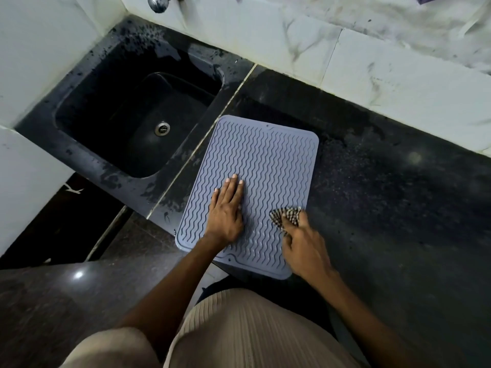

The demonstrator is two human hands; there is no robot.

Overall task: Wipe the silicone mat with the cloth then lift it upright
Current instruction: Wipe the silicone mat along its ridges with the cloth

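A grey-blue silicone mat (268,160) with wavy ridges lies flat on the black counter, its near edge hanging slightly over the counter's front. My left hand (227,208) rests flat on the mat's near left part, fingers straight. My right hand (303,244) grips a small checked cloth (285,215) bunched in its fingers, over the mat's near right edge. The cloth touches the mat there.
A black sink (127,123) with a metal drain (162,128) sits just left of the mat. The black counter (385,195) stretches to the right. White marble wall tiles (345,62) back it, and a tap (158,2) juts out above the sink.
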